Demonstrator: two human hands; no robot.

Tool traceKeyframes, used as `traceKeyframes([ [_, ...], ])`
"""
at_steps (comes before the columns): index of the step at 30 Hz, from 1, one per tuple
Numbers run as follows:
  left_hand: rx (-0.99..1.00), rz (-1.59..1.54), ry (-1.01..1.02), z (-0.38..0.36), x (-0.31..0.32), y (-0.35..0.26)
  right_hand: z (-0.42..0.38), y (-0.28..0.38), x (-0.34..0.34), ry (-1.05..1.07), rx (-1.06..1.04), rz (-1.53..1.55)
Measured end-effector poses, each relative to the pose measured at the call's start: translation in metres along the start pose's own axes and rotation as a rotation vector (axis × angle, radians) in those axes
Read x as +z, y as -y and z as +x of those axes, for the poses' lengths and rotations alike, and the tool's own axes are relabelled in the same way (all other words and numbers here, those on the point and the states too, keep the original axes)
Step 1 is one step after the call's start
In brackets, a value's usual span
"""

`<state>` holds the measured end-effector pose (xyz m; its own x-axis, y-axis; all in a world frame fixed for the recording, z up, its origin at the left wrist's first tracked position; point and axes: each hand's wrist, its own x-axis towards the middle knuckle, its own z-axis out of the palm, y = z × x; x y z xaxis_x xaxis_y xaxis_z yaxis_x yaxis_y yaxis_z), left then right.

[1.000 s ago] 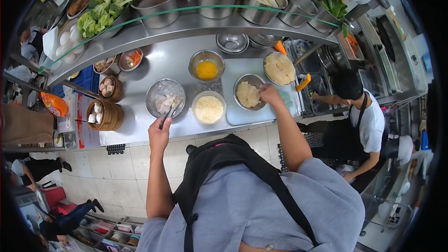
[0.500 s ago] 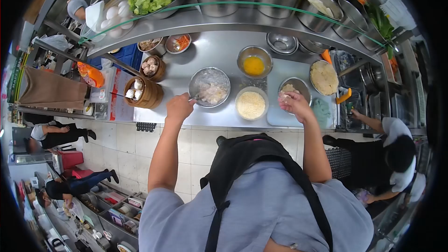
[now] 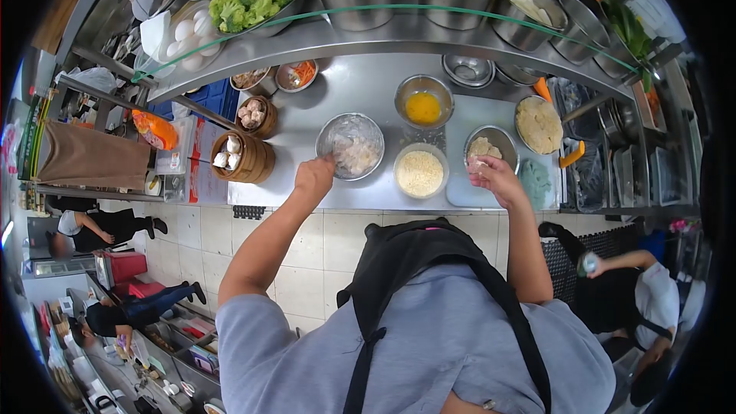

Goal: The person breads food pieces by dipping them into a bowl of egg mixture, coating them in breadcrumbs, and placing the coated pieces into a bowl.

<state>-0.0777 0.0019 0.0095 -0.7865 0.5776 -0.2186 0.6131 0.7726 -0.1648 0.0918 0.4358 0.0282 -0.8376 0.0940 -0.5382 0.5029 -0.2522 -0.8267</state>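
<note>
My left hand (image 3: 314,178) is closed in a fist at the left rim of a metal bowl (image 3: 325,129). What its fingers grip there is hidden. Inside that bowl lies wet-looking pale food (image 3: 356,155) dusted with white powder. My right hand (image 3: 498,179) has its fingers pinched on a pale piece of food (image 3: 477,164), at the near-left edge of a second metal bowl (image 3: 512,155) holding similar pieces. Between the hands stand a bowl of pale yellow crumbs (image 3: 420,173) and, behind it, a metal bowl of beaten egg (image 3: 423,108).
Two bamboo steamers (image 3: 257,164) with buns stand at the left. A bowl of pale crumb-like food (image 3: 539,124) and a green cloth (image 3: 536,182) are at the right. Overhead runs a metal shelf (image 3: 353,40) with broccoli, eggs and pots. A co-worker (image 3: 652,291) is at the right.
The camera view has shifted slightly, moving the bowls a little right in view. Both hands stay beside the same bowls. The co-worker at the right has turned, now holding a small container.
</note>
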Motion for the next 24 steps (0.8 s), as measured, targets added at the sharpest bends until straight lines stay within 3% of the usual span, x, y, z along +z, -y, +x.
traceKeyframes([
  [5,0.106,-0.103,-0.032,0.005,0.008,0.024,-0.008,0.003,0.003,-0.004,-0.018,0.001],
  [10,0.009,-0.083,-0.003,0.008,-0.035,0.033,-0.013,0.006,-0.001,-0.035,-0.038,0.012],
  [17,-0.065,-0.263,-0.113,0.012,-0.093,0.049,-0.012,0.012,-0.004,-0.02,-0.036,0.001],
  [24,-0.044,-0.381,-0.213,0.051,-0.157,0.028,-0.009,0.014,-0.007,-0.001,-0.058,-0.024],
])
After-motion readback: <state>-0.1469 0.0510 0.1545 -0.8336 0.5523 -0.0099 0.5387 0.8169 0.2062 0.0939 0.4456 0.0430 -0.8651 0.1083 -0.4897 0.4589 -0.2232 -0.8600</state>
